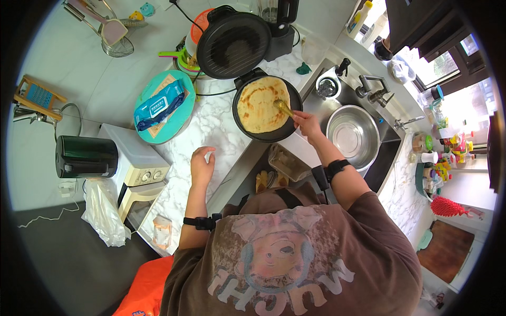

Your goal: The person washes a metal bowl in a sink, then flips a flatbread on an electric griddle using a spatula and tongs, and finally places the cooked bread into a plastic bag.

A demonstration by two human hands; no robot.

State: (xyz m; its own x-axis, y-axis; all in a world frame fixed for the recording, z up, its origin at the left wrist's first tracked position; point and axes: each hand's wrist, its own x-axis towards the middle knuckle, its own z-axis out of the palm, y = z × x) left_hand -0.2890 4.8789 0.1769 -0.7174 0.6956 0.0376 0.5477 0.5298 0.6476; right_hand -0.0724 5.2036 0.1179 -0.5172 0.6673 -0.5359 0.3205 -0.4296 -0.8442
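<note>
A round browned flatbread (261, 106) lies on the black lower plate of an electric griddle (297, 103), whose ridged lid (234, 45) stands raised behind it. My right hand (307, 124) holds a gold-coloured slotted spoon (282, 106) by its handle; the spoon's head rests over the right part of the bread. My left hand (202, 164) hovers above the marble counter, left of the griddle and apart from it, with thumb and fingers curved and nothing between them.
A sink with a steel basin (353, 136) and a faucet (373, 89) is at the right. To the left, a wet-wipes pack (159, 105) lies on a turquoise round board (156, 136), beside a toaster oven (146, 170). A blender (278, 39) stands behind the griddle; a cable crosses the counter.
</note>
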